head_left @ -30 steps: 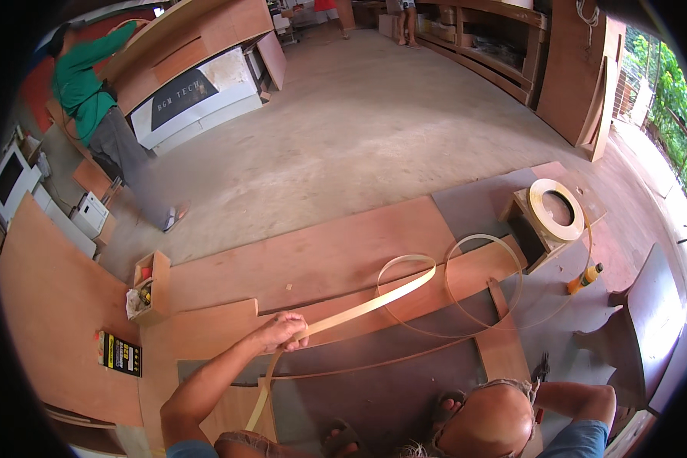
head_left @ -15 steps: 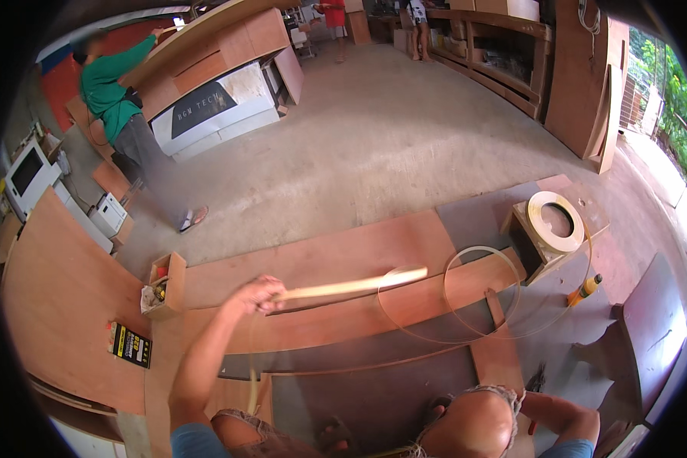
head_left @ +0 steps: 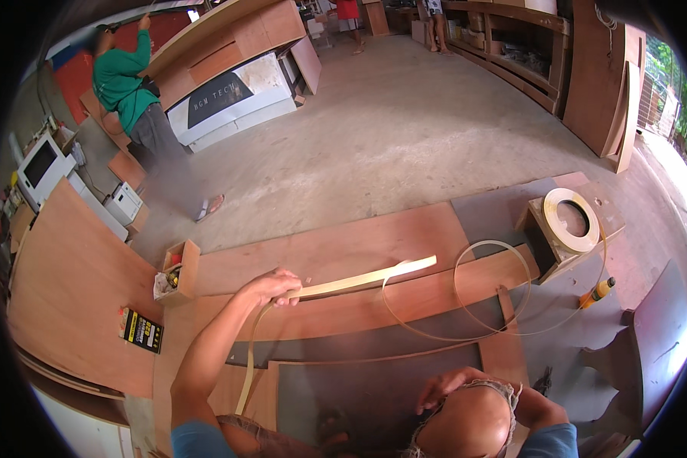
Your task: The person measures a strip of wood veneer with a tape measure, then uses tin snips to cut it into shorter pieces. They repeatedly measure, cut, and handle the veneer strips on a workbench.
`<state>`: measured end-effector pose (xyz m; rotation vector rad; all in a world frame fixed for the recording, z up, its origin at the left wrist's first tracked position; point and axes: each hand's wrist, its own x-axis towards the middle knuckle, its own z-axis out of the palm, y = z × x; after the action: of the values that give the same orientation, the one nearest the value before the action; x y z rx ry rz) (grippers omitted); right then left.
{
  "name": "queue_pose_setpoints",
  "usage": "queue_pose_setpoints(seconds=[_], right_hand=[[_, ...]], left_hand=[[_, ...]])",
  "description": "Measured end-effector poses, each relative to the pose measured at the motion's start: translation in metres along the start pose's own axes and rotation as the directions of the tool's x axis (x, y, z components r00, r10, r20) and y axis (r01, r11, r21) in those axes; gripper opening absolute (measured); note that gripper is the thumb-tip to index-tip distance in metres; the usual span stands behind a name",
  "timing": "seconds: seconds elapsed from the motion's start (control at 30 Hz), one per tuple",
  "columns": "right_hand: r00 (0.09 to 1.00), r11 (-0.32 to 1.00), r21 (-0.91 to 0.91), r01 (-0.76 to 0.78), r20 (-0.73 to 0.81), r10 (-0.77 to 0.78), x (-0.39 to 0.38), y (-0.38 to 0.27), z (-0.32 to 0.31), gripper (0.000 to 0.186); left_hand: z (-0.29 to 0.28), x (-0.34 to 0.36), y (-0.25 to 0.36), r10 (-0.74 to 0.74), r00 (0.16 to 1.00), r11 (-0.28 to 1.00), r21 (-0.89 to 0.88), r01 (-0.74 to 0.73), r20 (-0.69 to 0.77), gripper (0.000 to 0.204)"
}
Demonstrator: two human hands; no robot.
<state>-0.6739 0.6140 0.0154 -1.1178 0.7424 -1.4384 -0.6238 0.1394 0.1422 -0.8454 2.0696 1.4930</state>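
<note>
- My left hand point(head_left: 276, 287) has its fingers closed around a long, flat, pale yellow strip point(head_left: 362, 279), gripping it out over the boards on the floor.
- From my grip, one stretch of the strip reaches toward the right, nearly level, and another hangs down near my left forearm.
- My right hand point(head_left: 441, 388) is beside my bare right knee point(head_left: 477, 422), its fingers slightly bent and loosely parted.
- Thin, pale tan loops point(head_left: 456, 278) curl over the boards just right of the strip's outstretched part; I can't make out exactly how they join it.
- A flat, cream-coloured ring-shaped roll point(head_left: 556, 229) leans on a wooden box point(head_left: 540, 258) beyond the loops.
- Below the outstretched strip, a long, gently curved, reddish-brown wooden board point(head_left: 351, 311) lies across dark grey sheeting point(head_left: 374, 385).
- To my right, a yellow bottle with a dark cap point(head_left: 597, 293) is near a glossy, dark brown panel with a scalloped edge point(head_left: 660, 343).
- To my left, an open wooden box of small items point(head_left: 191, 275) is near a black-and-yellow package point(head_left: 140, 330), which lies on a large tan wood panel point(head_left: 76, 278).
- Across the floor, a person in a green long-sleeved top point(head_left: 122, 85) stands by a wooden counter with a white lower front point(head_left: 240, 84), one arm raised.
</note>
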Motion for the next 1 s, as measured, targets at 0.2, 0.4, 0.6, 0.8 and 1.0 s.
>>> queue_pose_setpoints(seconds=[0.2, 0.4, 0.6, 0.8, 1.0], right_hand=[[0.495, 0.929, -0.210, -0.306, -0.868, -0.033, -0.088, -0.006, -0.018, 0.046], [-0.189, 0.729, -0.012, -0.685, -0.963, -0.194, -0.182, 0.054, -0.025, 0.053], [-0.493, 0.429, 0.335, -0.839, -0.802, -0.338, -0.248, 0.124, 0.043, 0.061], [-0.513, 0.255, 0.456, -0.853, -0.823, -0.245, -0.285, 0.167, 0.110, 0.067], [-0.461, 0.156, 0.446, -0.881, -0.883, -0.081, -0.312, 0.179, 0.046, 0.068]], left_hand=[[0.014, -0.005, -0.044, -0.051, 0.940, 0.987, -0.162, -0.004, -0.336, 0.012], [0.059, 0.029, -0.047, 0.106, 0.991, 0.981, -0.169, -0.091, 0.081, 0.011], [0.100, 0.040, -0.047, 0.125, 0.990, 0.984, -0.135, -0.115, 0.072, 0.015], [0.144, 0.016, -0.054, 0.254, 0.958, 0.962, -0.137, -0.236, 0.136, 0.022], [0.175, -0.005, -0.036, 0.250, 0.945, 0.965, -0.129, -0.227, 0.208, 0.020]])
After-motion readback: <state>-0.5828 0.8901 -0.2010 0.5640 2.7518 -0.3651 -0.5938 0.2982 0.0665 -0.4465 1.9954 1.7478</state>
